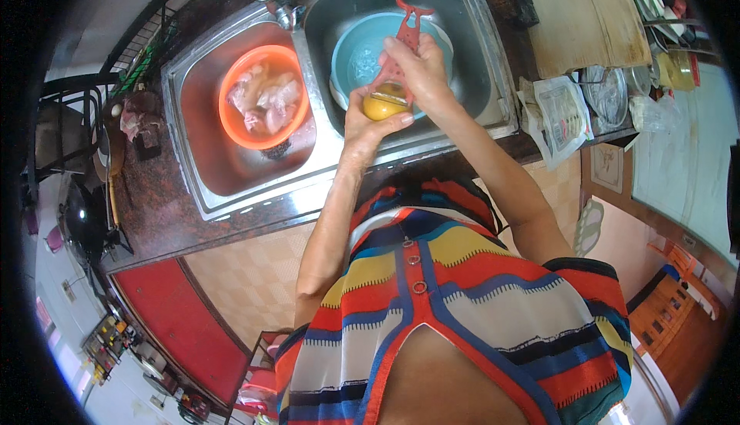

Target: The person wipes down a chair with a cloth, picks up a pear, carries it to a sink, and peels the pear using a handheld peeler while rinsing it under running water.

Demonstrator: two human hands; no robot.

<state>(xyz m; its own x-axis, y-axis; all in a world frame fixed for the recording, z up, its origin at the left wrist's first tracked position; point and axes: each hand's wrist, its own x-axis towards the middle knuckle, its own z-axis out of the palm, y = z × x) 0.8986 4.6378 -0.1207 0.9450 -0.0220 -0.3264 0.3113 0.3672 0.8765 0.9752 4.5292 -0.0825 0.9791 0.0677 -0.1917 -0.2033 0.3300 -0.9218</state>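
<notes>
My left hand grips a rounded yellow vegetable, perhaps a potato, above the near rim of the right sink basin. In my right hand is a red plastic peeler with holes in its body and a forked end pointing away from me. The peeler's metal blade lies across the vegetable, touching it or nearly so. Part of the peeler is hidden by my fingers. Beneath both hands, a light-blue basin holding water stands in the right steel sink bowl.
An orange bowl of raw meat in water sits in the left sink bowl. The faucet rises behind the divider. To the right are a wooden cutting board and a plastic package. A wok is at far left.
</notes>
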